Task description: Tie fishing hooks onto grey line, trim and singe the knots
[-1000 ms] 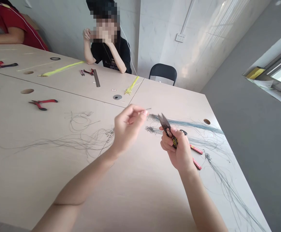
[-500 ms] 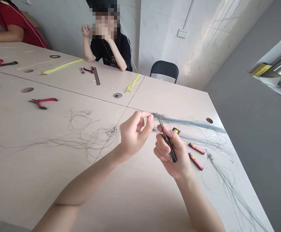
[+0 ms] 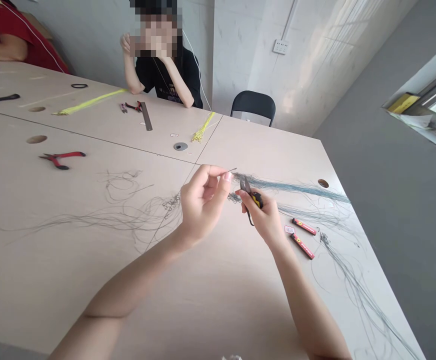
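My left hand pinches a thin dark thread, whose short end sticks out past the fingertips. In my right hand is a small pair of snips with yellow and black handles, its blades pointing up and parted, a short way right of the thread end. Behind the hands a bundle of blue-grey threads runs to the right edge of the table. A second thread bundle lies nearer, its knotted end partly behind my right hand.
Two red lighters and another thread bundle lie at the right. Loose threads and red-handled pliers are at the left. Across the table sit a person in black and a person in red.
My right hand has turned the snips, so the yellow handle faces up and the blades show parted. My left hand has shifted slightly left, and the thread end now shows beyond its fingertips.
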A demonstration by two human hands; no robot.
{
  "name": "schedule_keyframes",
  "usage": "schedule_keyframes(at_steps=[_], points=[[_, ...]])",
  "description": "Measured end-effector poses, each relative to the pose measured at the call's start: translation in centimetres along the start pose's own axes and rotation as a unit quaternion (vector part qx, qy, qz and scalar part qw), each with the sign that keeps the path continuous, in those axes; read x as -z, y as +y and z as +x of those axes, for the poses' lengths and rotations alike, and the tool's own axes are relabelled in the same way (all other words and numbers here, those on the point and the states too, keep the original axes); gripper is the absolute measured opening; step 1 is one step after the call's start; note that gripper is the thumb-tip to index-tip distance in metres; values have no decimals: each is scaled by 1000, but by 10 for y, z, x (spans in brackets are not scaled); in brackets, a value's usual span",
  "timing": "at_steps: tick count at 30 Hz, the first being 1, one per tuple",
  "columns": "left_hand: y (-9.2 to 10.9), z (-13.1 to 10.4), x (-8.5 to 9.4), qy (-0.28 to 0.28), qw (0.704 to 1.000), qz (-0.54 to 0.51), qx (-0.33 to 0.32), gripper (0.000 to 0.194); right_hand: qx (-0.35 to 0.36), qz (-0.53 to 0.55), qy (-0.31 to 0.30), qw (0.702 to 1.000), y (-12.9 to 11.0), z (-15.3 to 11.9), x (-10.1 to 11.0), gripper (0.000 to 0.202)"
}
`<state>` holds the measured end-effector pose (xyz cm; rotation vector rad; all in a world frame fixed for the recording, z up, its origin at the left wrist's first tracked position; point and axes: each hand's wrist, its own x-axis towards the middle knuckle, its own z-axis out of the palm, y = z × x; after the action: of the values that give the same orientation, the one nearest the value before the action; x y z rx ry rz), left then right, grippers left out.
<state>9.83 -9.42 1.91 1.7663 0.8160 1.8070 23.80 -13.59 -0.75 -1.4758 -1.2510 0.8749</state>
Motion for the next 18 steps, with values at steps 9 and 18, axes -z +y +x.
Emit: schedule_keyframes(at_steps=[9,18], points=[[5,11,5,5,999,-32,28,26,45,-238,-45,969,102,-17,-1,22],[8,11,4,7,999,-29,32,31,156,-297,-36,941,121,-24,-5,28]])
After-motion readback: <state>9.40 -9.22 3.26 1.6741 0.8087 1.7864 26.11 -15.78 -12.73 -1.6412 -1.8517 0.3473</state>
